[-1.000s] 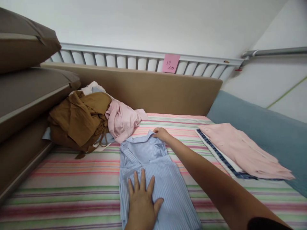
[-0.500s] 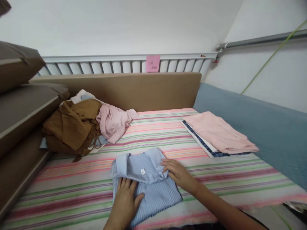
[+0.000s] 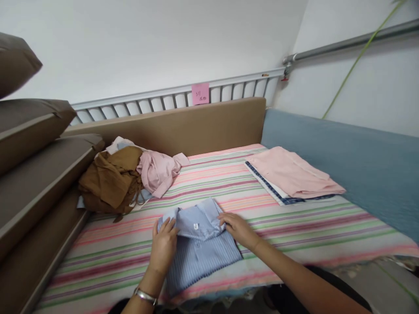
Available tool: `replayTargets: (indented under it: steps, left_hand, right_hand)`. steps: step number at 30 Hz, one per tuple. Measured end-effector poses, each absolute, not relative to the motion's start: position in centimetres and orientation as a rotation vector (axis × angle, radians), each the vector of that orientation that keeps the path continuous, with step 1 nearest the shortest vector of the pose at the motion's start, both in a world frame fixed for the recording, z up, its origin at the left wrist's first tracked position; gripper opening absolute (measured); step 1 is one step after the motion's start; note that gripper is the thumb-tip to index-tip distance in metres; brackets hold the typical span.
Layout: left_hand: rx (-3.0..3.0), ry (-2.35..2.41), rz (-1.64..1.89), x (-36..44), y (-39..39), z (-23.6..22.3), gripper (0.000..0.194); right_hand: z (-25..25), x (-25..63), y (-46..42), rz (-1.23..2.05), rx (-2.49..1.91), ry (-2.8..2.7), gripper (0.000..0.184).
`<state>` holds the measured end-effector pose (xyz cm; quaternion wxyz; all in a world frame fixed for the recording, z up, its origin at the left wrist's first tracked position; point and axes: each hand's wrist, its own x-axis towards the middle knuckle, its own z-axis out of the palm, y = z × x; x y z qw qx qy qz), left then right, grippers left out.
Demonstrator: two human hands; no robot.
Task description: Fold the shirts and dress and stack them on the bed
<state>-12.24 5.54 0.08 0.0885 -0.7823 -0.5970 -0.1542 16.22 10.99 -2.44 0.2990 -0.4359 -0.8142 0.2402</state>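
A blue striped shirt (image 3: 204, 257) lies folded on the bed near the front edge, with its collar facing away from me and a small white label inside the neck. My left hand (image 3: 164, 245), a silver bangle on its wrist, has its fingers curled over the left side of the collar. At the collar's right side, my right hand (image 3: 238, 227) pinches the fabric between thumb and fingers. Both hands' fingertips are partly hidden against the cloth.
A striped sheet (image 3: 209, 183) covers the bed. Folded pink clothing (image 3: 291, 172) tops a stack at right. Crumpled brown cloth (image 3: 113, 176) and a pink garment (image 3: 160, 170) lie at left, beside stacked brown cushions (image 3: 42, 170). Padded boards line the back and right.
My left hand has lifted from lying flat on the shirt front and moved up to the collar's left side. My right hand stays at the right side. The camera view has tilted.
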Motion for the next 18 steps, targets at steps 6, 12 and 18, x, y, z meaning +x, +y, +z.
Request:
replayTargets:
  steps: [6,12,18]
  left_hand:
    - [-2.464,-1.721,-0.412,-11.5,2.4,-2.1,0.032]
    - [-2.466,-1.909,-0.493,-11.3,1.4,-4.0,0.033]
    - [-2.608,-2.103,-0.598,-13.1,4.4,0.3,0.028]
  right_hand:
    - [-3.4,16.4,10.1,0.620,-1.189,-2.221,0.036]
    - [-3.4,16.6,9.6,0.587,-1.222,-2.267,0.036]
    - [-0.4,16.4,11.3,0.621,-1.216,-2.295,0.030]
